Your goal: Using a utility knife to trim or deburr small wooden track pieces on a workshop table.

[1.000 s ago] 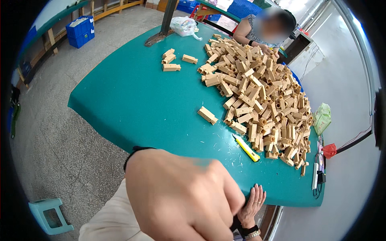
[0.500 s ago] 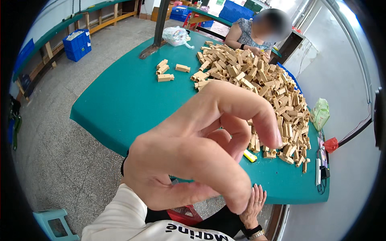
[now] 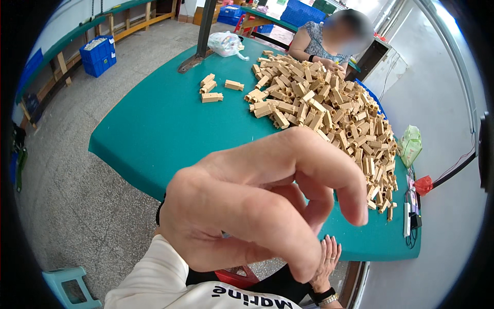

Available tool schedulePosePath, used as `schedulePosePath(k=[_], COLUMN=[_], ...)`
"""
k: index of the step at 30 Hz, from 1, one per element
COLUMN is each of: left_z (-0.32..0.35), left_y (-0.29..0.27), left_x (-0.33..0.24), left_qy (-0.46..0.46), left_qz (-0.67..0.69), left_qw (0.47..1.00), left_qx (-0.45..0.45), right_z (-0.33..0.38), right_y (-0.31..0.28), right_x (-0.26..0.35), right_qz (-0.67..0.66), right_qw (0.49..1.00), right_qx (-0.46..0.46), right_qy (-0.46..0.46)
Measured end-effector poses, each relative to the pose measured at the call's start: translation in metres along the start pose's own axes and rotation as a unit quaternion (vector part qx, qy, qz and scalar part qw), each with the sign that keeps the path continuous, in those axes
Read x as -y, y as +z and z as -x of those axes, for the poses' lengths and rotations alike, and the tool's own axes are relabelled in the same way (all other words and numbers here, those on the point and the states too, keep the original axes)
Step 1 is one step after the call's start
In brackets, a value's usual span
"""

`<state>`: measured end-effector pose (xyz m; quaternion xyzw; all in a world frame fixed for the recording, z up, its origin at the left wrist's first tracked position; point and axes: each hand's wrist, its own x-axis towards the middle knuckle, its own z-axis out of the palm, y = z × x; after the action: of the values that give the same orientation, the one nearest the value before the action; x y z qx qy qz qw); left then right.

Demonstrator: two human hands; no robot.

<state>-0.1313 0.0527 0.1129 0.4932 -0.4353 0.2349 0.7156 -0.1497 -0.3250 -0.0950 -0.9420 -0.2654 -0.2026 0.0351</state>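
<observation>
My left hand [image 3: 257, 201] is raised close to the camera, above the near side of the green table [image 3: 149, 123]. Its fingers are bent and apart from the thumb, with nothing between them. Part of a large heap of small tan blocks [image 3: 329, 98] is hidden behind it. The blocks are oblong, several with round holes or notched ends. Beside the table's near edge, my right hand [image 3: 324, 262] lies with fingers stretched out, holding nothing; a watch is on that wrist.
Several loose blocks [image 3: 212, 97] lie left of the heap. A metal post [image 3: 205, 31] and a plastic bag [image 3: 225, 44] stand at the table's far side. Across the heap sits another person [image 3: 329, 46]. A power strip [image 3: 407, 219] runs along the right edge.
My left hand's fingers have moved downward and a little right, uncovering more of the heap's left side. A yellow cutter on the table is now hidden behind them. My right hand stays put.
</observation>
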Motion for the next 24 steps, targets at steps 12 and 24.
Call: schedulePosePath(k=[12,24], left_z=[-0.001,0.008], left_y=[-0.001,0.026], left_x=[0.009,0.012], left_qy=[0.024,0.004], left_qz=[0.032,0.119], left_qw=[0.999,0.989], left_qx=[0.038,-0.09], right_z=[0.002,0.006], right_y=[0.007,0.003], right_x=[-0.005,-0.004], right_qz=[-0.007,-0.003], right_qw=[1.0,1.0], right_qx=[-0.021,0.015], right_qy=[-0.015,0.008])
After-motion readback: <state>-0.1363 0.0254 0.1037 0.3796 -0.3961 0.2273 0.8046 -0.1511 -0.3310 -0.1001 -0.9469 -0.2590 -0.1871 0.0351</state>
